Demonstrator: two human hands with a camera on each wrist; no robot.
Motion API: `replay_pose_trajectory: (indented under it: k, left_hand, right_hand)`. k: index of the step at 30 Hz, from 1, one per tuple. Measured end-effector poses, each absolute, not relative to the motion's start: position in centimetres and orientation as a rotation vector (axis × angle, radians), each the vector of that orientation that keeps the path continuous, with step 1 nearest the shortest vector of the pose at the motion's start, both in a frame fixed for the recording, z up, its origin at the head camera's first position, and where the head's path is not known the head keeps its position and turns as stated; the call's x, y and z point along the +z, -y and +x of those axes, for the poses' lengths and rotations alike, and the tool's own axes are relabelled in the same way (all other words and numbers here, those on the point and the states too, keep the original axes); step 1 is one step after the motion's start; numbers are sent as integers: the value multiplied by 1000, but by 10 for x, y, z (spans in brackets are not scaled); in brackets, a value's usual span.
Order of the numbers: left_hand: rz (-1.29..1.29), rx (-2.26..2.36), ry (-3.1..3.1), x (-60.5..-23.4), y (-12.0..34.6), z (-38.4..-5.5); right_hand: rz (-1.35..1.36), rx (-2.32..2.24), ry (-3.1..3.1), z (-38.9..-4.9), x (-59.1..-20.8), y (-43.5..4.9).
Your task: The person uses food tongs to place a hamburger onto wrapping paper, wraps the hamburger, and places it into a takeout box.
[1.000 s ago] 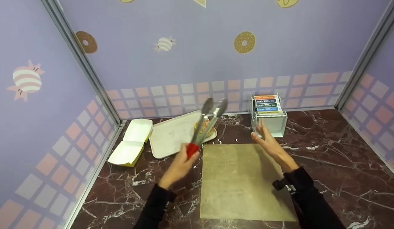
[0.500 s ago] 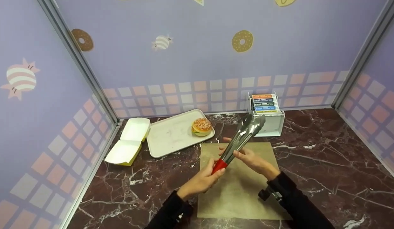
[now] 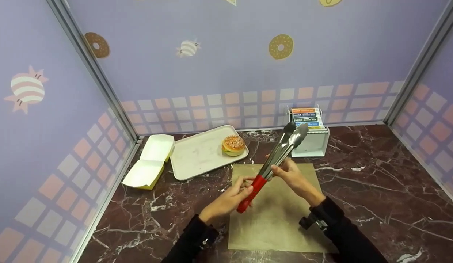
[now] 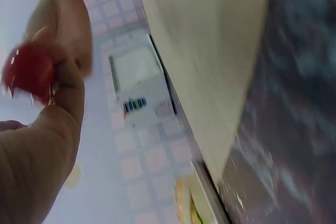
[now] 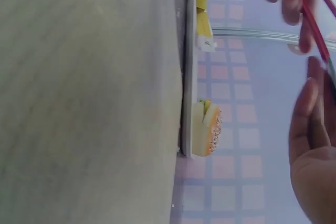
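Metal tongs (image 3: 272, 167) with red handles slant up and away over the brown sheet (image 3: 274, 230) in the head view. My left hand (image 3: 228, 199) holds them by the red handles (image 3: 256, 187), its thumb on the near side. Higher up, my right hand (image 3: 294, 180) pinches the metal arms just above the red part. The tong heads stand a little apart with nothing between them. In the left wrist view a red handle end (image 4: 31, 72) shows blurred at the left fingers. Several left fingers (image 5: 291, 3) lie behind the handles in the right wrist view.
A sesame-topped burger (image 3: 233, 145) sits at the right end of a white tray (image 3: 191, 159). Left of the tray lies an opened yellow carton (image 3: 146, 173) with a white inside. A white holder (image 3: 312, 144) with several coloured packs stands by the back wall.
The tongs have moved right, from over the tray to over the sheet. My right hand has come in to hold their metal arms, and my left hand has shifted along the handles.
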State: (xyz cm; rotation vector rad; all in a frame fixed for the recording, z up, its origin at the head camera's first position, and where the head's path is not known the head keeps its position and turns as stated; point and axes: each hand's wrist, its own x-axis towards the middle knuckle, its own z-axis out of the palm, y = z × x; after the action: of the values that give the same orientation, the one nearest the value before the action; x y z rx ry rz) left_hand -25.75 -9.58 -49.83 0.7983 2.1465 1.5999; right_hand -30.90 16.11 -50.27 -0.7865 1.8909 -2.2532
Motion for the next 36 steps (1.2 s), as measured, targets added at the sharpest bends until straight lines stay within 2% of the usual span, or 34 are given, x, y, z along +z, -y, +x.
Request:
replay_pose_trajectory:
  k: [5,12,16,23,36]
  left_hand:
    - [817,1511,-2294,-502,114,-271]
    - [897,614,-2727,-523,131,-275]
    - [888,359,-2695,-526,131,-271]
    - [872,239,-2661,-524,129,-264]
    - [851,185,-2674,-522,131,-263]
  right_hand:
    - [-561,-2532,-1703,-312,-491,-169]
    - [-364,-2860,-1364,-321,-475,-197]
    - [-195,-3006,-1175,-324,-465,-215]
    - [185,-2963,-1272,-324,-451,-240]
    - [261,-2966,-1033,-336,-461,-280]
